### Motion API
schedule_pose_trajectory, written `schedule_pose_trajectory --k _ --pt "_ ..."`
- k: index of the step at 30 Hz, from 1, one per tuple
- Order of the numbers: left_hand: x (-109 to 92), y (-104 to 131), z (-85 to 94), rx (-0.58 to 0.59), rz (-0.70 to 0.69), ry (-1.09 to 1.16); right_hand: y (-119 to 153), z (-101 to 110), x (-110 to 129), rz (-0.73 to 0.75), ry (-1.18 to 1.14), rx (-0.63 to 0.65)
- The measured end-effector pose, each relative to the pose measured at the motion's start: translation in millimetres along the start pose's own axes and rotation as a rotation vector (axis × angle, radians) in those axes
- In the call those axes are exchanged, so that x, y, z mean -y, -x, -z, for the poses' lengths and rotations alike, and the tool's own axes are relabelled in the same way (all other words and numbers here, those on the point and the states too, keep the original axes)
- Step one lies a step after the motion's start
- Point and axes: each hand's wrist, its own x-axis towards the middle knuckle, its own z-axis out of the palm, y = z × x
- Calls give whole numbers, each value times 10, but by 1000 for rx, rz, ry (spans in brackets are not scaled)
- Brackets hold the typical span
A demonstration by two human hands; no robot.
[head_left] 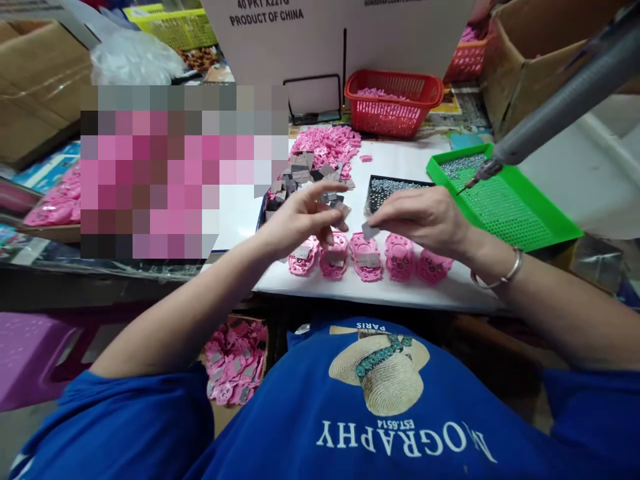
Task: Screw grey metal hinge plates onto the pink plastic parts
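Note:
Several pink plastic casings [367,257] lie in a row along the front of the white work surface [300,285]. Small grey plates rest on the three at the left, and the two at the right have none showing. Above the right part of the row, my right hand [425,217] pinches a small grey plate [370,231] between thumb and fingers. My left hand [305,217] is over the left part, with a grey piece [343,211] at its thumb and fingers. Just behind that hand is a heap of loose grey plates [295,177].
Behind the heap are small pink parts [327,147] and a red basket [395,107]. A black tray of screws [395,187] stands behind my right hand, beside a green tray [520,207]. An electric screwdriver [550,107] hangs over the green tray. Cardboard boxes [40,87] stand around.

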Motion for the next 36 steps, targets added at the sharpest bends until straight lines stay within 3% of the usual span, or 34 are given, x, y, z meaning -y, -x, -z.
schedule_pose_trajectory --k 4,8,15,18,21,24,27,31,36 --pt "90 52 -378 140 105 212 386 60 52 -120 -76 -71" --pt "156 14 -644 189 136 310 596 103 48 -142 -107 -85" --pt "180 -73 -834 152 122 289 783 160 5 97 1 -173" --pt "210 -56 -878 38 -5 138 974 218 56 26 185 -205" --pt "265 16 -924 -67 -283 -253 1225 251 115 -67 400 -187" --pt "334 105 -993 24 -597 -669 1426 195 131 -86 625 -157" --pt "410 168 -1081 173 -770 -842 1515 82 111 -73 742 -118" --pt "498 198 -1139 204 -784 -850 1529 -38 91 -100 785 -65" --pt "474 190 -1106 52 -614 -639 1537 -115 64 -140 746 -22"
